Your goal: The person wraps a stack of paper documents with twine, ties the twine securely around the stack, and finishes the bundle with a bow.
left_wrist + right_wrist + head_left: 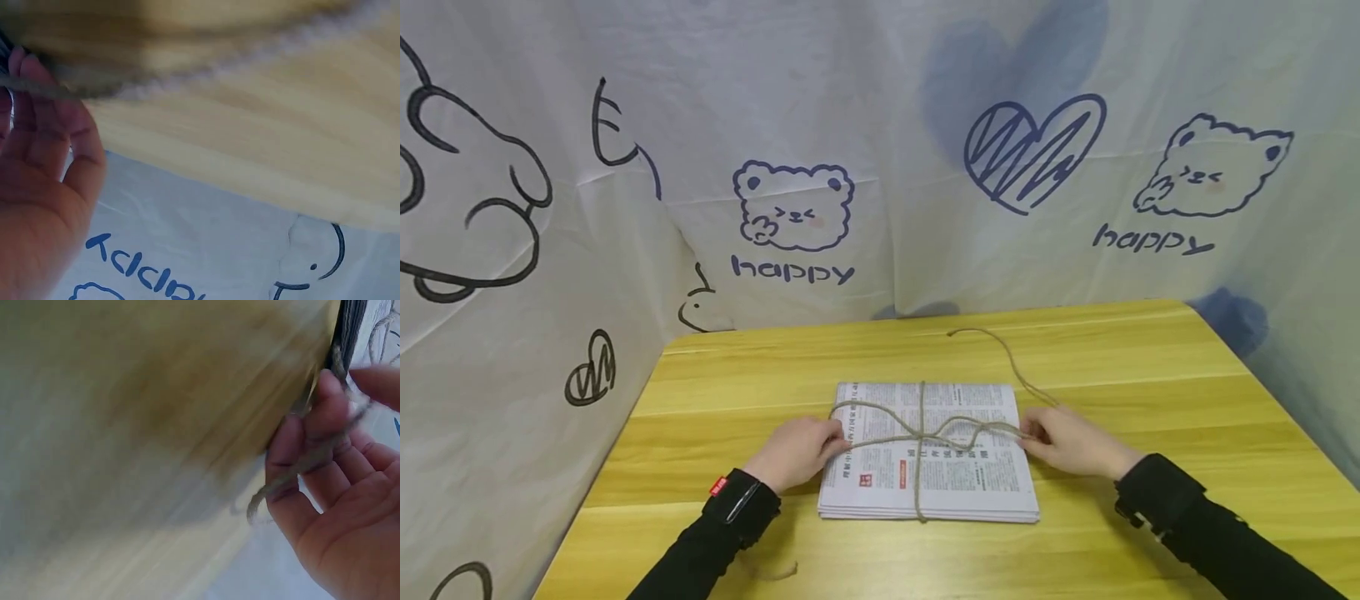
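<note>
Twine (922,435), hands (797,454) (1072,442) at newspaper (951,479) edges, tabletop (745,367) around

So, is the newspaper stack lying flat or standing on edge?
Flat: the newspaper stack rests on the table, broad printed face up, twine across it.

curtained booth (497,417) (bear-printed cloth (880,108)); wood-grain table (737,367)

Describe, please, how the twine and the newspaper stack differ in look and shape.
The twine is thin and plain tan, while the newspaper stack is pale and covered in print. The twine bends into curves and crosses itself, whereas the newspaper stack is flat, with straight edges. The twine stretches beyond the newspaper stack's far edge; the newspaper stack is a compact block beneath it. Both lie at least partly on the table.
</note>
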Tool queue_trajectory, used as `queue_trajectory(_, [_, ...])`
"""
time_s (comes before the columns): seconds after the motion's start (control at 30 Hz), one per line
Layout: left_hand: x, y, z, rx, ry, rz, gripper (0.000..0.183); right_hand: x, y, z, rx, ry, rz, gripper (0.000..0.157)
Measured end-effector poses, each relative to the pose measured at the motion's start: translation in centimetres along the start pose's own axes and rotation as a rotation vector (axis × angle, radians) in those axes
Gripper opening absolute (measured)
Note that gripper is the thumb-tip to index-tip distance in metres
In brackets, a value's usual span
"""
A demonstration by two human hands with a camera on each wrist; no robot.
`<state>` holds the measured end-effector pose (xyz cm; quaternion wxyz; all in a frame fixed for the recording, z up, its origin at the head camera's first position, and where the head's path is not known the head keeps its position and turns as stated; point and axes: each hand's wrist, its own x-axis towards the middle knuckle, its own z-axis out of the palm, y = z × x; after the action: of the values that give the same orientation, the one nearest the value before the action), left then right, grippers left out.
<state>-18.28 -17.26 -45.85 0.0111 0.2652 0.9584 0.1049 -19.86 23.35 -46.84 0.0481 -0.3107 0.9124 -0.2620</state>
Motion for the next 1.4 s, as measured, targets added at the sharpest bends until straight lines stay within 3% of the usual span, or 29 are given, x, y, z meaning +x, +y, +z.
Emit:
queue_trajectory(0.23, [-0.2,-0.2,0.1,-0.003,-0.018,0.069,0.02,0.1,0.2,-0.4,0.065,0.023,-0.027,0.021])
queue_trajectory(0.53, [-0.6,-0.7,-0.2,-0.168,-0.029,0.12,0.021,0.3,0.7,-1.7,0.043,0.108,-0.097,0.014])
queue_trajectory(0.77, [-1.1,-1.5,-0.3,-0.175,-0.038,0.012,0.019,0.0,1.5,-1.4,0.004,0.057,-0.1,0.015])
queue_trajectory(1.03, [-1.7,-2.6,0.0,-0.162,-0.02,-0.108,0.022,-1.1,2.8,-2.5,0.064,-0.016,-0.008,0.034])
queue_trajectory(1.17, [-1.9,-3.0,-0.3,-0.173,-0.004,-0.155,0.023,-1.8,3.4,-3.2,0.009,-0.005,0.007,0.041])
queue_trajectory(1.4, [-2.0,-3.7,-0.6,-0.197,0.01,-0.187,0.019,-2.5,4.4,-2.9,-0.101,0.003,0.014,0.036])
